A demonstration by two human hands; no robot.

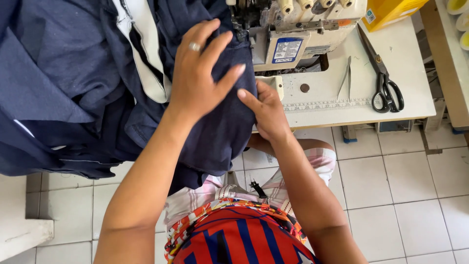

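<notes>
Currently dark navy garment point(97, 83) fills upper left and centre of frame, one edge fed up to overlock sewing machine point(293, 34) at top centre; seam judged under way, most fabric still bunched, unsewn part unclear

Left hand point(198, 78) flat on cloth, fingers spread, gripping nothing

Right hand point(266, 112) pinches fabric edge at table point(410, 102) rim, fingers curled closed

Scissors point(383, 80) and tweezers point(346, 78) lie right, untouched

The left hand point(198, 73) lies flat, fingers point(222, 46) spread, on dark blue fabric point(73, 83) at the sewing machine point(288, 34). The right hand point(266, 112) pinches the fabric's edge just beside it. Black scissors point(383, 80) and tweezers point(346, 78) lie on the white table point(405, 110).
</notes>
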